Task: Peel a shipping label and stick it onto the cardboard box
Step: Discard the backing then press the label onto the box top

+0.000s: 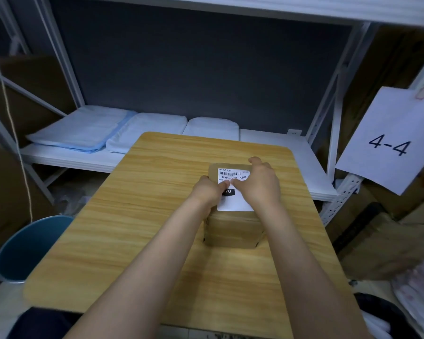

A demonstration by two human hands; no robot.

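A small brown cardboard box stands on the wooden table, right of its middle. A white shipping label with a barcode and black print lies flat on the box's top. My left hand rests at the label's left edge, thumb pressed on the label. My right hand lies over the label's right side, its thumb meeting the left thumb near the label's middle and its fingers wrapped over the box's far right corner. Both hands press on the box top; neither lifts anything.
A white metal shelf behind the table holds folded pale blue and white cloths. A blue bin stands at the table's left. A paper sign reading 4-4 hangs at the right, with cardboard boxes below it.
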